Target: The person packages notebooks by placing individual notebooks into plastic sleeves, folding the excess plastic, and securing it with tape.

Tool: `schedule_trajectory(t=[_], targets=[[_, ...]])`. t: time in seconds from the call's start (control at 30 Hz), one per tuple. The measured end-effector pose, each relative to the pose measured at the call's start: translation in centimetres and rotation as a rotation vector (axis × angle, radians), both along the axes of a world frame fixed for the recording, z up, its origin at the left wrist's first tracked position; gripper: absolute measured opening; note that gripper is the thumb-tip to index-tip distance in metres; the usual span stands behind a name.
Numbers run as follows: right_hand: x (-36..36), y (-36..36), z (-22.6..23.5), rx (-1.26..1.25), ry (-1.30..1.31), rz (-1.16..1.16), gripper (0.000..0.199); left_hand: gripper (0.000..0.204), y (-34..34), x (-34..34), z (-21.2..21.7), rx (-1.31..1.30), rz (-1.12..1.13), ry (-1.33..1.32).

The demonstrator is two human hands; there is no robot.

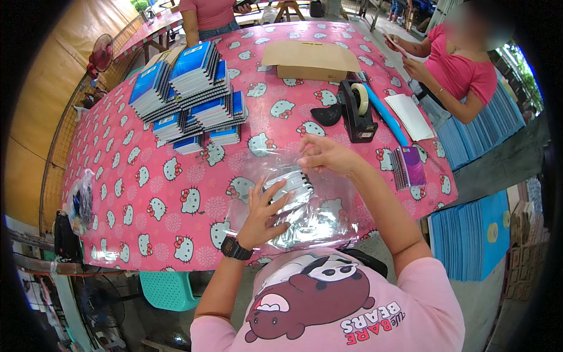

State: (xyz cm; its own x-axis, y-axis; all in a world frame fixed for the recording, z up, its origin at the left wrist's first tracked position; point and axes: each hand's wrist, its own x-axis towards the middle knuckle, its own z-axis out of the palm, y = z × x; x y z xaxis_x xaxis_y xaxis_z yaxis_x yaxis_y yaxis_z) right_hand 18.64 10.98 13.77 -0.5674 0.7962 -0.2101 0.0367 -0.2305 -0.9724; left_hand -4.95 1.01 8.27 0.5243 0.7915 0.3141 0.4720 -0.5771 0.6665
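Near the table's front edge lies a clear plastic bag (335, 218), shiny and crumpled. Under or inside it is a white spiral-bound notebook (297, 186) with black rings; glare hides which. My left hand (264, 214), with a dark wristwatch (236, 249), rests flat on the plastic over the notebook, fingers spread. Just above the notebook's ring edge, my right hand (328, 156) has its fingers curled in a pinch by the bag's far part. Whatever is between those fingertips is too small to make out.
Stacked blue notebooks (193, 100) stand at the far left. A black tape dispenser (356, 114), blue tube (381, 111), white notepad (409, 117) and purple notebook (409, 168) lie right; a cardboard box (311, 61) sits behind. A person (460, 70) stands at right, another (211, 14) at back.
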Motion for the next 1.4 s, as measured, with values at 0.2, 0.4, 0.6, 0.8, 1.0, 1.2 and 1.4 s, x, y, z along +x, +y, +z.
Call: schedule_trajectory(t=[0.2, 0.4, 0.6, 0.8, 1.0, 1.2, 1.4], targets=[[-2.5, 0.1, 0.6, 0.155, -0.289, 0.21, 0.04, 0.07, 0.1, -0.1, 0.9, -0.024, -0.035, 0.112], [-4.3, -2.2, 0.9, 0.668, -0.909, 0.017, 0.052, 0.068, 0.3, -0.2, 0.6, 0.014, -0.03, 0.166], [-3.2, -1.5, -0.3, 0.341, -0.568, 0.064, 0.044, 0.066, 1.6, 1.4, 2.4, 0.126, -0.073, 0.287], [-2.2, -0.7, -2.2, 0.119, -0.181, 0.082, 0.039, 0.067, 1.9, 1.3, 2.9, 0.186, -0.06, 0.449], [-2.0, -0.7, -2.5, 0.132, -0.151, 0.08, 0.041, 0.069, 2.3, 1.9, 4.0, 0.175, -0.105, 0.477], [-2.0, -1.0, -1.7, 0.02, -0.025, 0.075, 0.045, 0.065, 2.5, 2.0, 4.1, 0.191, -0.125, 0.447], [-1.8, -0.6, -2.7, 0.046, -0.063, 0.038, 0.044, 0.062, 2.4, 2.2, 3.5, 0.207, -0.065, 0.444]])
